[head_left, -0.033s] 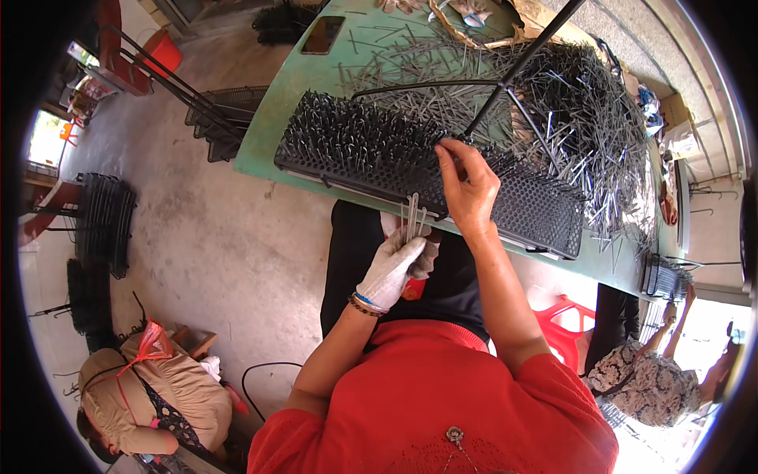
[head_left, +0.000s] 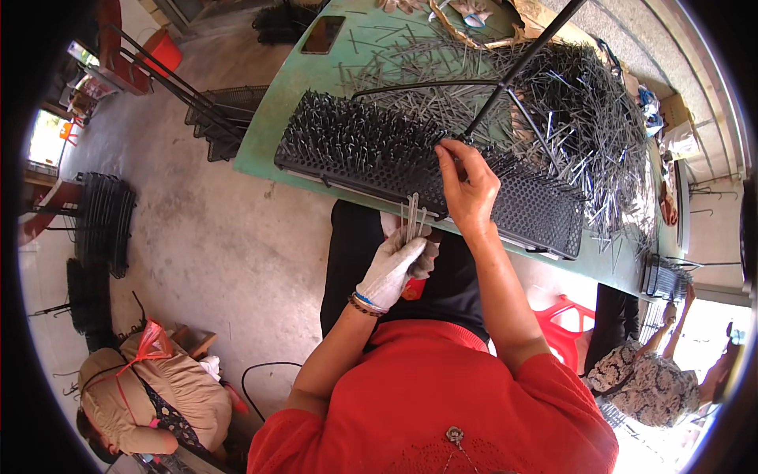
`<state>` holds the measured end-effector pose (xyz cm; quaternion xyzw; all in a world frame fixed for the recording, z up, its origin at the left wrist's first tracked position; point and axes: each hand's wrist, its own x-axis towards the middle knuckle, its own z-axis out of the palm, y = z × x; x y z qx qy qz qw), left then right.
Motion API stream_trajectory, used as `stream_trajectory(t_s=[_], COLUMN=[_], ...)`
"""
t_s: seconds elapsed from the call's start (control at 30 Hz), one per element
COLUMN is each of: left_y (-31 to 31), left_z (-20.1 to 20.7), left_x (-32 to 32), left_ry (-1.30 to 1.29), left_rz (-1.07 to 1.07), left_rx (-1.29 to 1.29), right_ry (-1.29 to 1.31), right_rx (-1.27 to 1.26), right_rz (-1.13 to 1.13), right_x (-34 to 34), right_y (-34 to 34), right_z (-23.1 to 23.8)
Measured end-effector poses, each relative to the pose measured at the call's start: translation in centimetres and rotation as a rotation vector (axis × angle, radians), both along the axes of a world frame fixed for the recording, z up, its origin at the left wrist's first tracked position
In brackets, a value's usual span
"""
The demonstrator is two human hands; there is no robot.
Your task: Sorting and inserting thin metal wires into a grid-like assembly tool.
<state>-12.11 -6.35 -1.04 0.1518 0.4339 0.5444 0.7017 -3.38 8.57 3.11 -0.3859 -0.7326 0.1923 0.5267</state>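
A white work glove covers my left hand [head_left: 393, 270], which is closed around several thin metal pins [head_left: 412, 213] with looped ends pointing up. It is held in front of my body, just off the near table edge. My bare right hand [head_left: 471, 188] reaches over a long black perforated tray [head_left: 521, 209]. Its thumb and forefinger are pinched together at the border of the filled rows; whatever they grip is too small to make out. Dark upright pins [head_left: 347, 130] crowd the tray's left and middle holes, while bare holes show toward the right.
The tray lies along the near edge of a green table [head_left: 264, 130]. Behind it spreads a heap of loose dark pins [head_left: 584, 107], and a black metal rod frame [head_left: 499, 83] rises over the tray. Co-workers sit at lower left [head_left: 178, 375] and right [head_left: 651, 383]. A red stool [head_left: 564, 325] stands below.
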Motion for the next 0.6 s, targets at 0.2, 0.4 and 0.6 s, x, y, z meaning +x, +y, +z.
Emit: stream_trajectory(t_s=[0.2,0.4,0.6], left_y=[0.0,0.0,0.0], left_z=[-0.2,0.0,0.1], left_x=[-0.2,-0.2,-0.4], left_ry=[-0.041,-0.031,-0.028], left_rz=[-0.005,-0.012,-0.015], left_rx=[-0.002,0.001,-0.007], right_ry=[-0.037,-0.187,-0.211], right_rx=[-0.021,0.117,0.045], right_rz=[-0.017,0.089,0.114], right_x=[0.0,-0.3,-0.4], right_y=[-0.4,-0.2,-0.3], right_z=[-0.3,-0.8,-0.6])
